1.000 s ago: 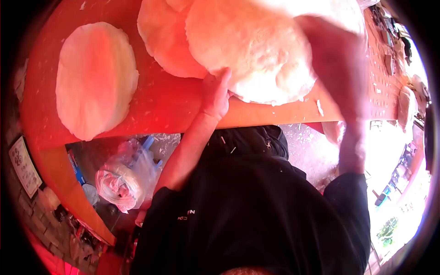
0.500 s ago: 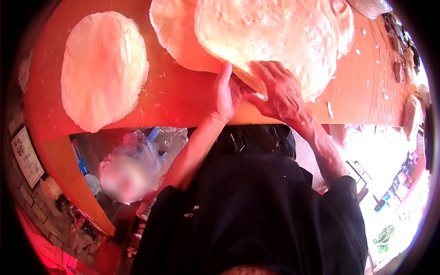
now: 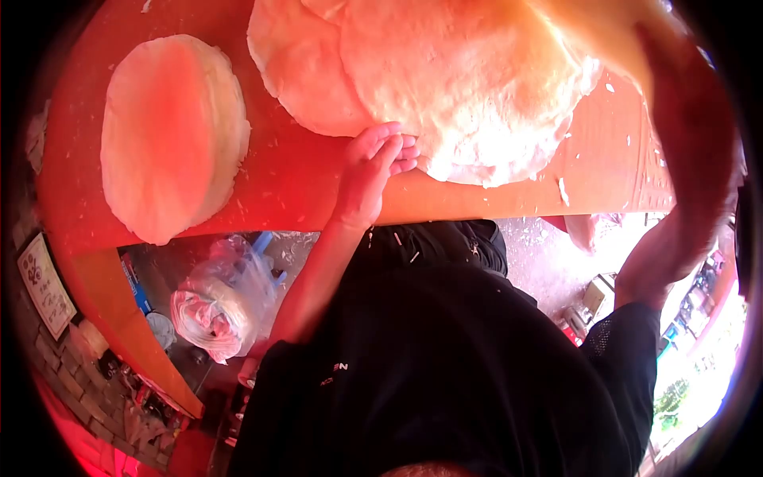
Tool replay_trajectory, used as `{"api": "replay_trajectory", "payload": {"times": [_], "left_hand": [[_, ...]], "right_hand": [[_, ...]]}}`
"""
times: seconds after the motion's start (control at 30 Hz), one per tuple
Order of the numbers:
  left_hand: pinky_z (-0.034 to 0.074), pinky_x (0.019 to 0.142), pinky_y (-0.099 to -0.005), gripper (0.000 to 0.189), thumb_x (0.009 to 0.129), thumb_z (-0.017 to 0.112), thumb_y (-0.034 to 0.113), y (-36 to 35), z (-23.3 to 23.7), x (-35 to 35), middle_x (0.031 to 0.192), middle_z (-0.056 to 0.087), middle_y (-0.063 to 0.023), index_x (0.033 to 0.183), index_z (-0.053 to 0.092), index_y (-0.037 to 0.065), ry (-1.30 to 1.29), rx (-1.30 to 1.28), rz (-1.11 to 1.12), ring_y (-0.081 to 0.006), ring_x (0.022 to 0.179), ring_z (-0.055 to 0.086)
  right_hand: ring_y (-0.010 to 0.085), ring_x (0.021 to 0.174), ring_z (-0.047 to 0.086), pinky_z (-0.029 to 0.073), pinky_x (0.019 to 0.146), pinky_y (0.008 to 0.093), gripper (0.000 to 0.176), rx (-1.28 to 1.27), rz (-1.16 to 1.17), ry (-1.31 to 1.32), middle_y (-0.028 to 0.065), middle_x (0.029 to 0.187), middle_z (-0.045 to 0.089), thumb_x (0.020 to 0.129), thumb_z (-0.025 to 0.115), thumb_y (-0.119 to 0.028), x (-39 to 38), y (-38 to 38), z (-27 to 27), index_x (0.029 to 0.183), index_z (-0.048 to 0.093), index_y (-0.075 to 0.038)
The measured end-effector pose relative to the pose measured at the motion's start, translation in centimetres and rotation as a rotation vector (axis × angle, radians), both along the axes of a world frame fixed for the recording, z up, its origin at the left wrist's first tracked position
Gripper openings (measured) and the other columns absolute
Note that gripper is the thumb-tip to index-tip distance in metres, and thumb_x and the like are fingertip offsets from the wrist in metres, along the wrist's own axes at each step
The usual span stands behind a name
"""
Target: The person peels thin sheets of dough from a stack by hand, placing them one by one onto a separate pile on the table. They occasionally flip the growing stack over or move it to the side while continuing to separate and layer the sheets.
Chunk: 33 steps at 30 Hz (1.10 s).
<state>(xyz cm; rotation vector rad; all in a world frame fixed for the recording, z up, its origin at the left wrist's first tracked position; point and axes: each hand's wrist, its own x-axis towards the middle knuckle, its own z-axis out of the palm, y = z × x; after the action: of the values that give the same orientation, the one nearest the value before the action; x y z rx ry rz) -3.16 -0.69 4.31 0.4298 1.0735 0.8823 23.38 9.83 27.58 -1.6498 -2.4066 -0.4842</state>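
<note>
A stack of thin, wide flatbread sheets [image 3: 453,87] lies on the orange table, its near edge uneven and brightly lit. My right hand [image 3: 675,63], dark and blurred, is raised at the upper right. It grips a lifted flatbread [image 3: 592,28], which stretches up from the stack, light glowing through it. My left hand [image 3: 380,163] is at the stack's near edge, palm turned inward, fingers loosely bent and slightly apart; I see nothing held in it. Apart on the left sits another pile of oval flatbreads [image 3: 171,139].
The orange table [image 3: 294,187] carries pale crumbs and flakes, mostly at the right. Below its front edge, a clear plastic bag with pinkish-white contents [image 3: 214,310] stands near a blue stool leg [image 3: 262,241]. A framed sign [image 3: 46,286] is at the far left.
My right hand has swung from the stack's near edge up to the right, lifting a flatbread. My left hand has stayed near the edge, shifting slightly down and left.
</note>
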Motion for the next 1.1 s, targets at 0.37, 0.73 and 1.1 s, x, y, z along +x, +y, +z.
{"api": "replay_trajectory", "payload": {"times": [0.37,0.73,1.1], "left_hand": [[0.054,0.071,-0.0259,0.032,0.093,0.059,0.012,-1.3,-0.8,-0.1,0.103,0.065,-0.0101,0.118,0.053,-0.007,0.031,-0.087,0.102,-0.0151,0.082,0.064],[0.049,0.049,-0.0247,0.018,0.095,0.057,0.016,0.6,0.6,0.7,0.098,0.064,-0.0088,0.108,0.054,0.003,-0.146,-0.085,-0.028,-0.0168,0.063,0.064],[0.045,0.051,-0.0244,0.022,0.095,0.056,0.02,3.4,1.9,1.8,0.098,0.067,-0.0116,0.111,0.054,0.007,-0.318,-0.045,-0.016,-0.0195,0.068,0.067]], "right_hand": [[0.0314,0.098,0.063,0.053,0.078,0.0393,0.035,-0.579,0.061,0.389,0.0153,0.104,0.067,0.073,0.062,0.0,-4.2,-7.6,-20.9,0.107,0.066,-0.005],[0.0362,0.113,0.055,0.046,0.091,0.0451,0.042,-0.409,0.183,0.425,0.0176,0.12,0.059,0.076,0.066,-0.016,-4.8,-9.9,-22.5,0.115,0.06,-0.004],[0.0305,0.071,0.068,0.051,0.061,0.037,0.013,-0.576,-0.149,0.351,0.0193,0.076,0.065,0.083,0.064,-0.006,-2.6,-4.2,-17.1,0.095,0.066,-0.003]]}}
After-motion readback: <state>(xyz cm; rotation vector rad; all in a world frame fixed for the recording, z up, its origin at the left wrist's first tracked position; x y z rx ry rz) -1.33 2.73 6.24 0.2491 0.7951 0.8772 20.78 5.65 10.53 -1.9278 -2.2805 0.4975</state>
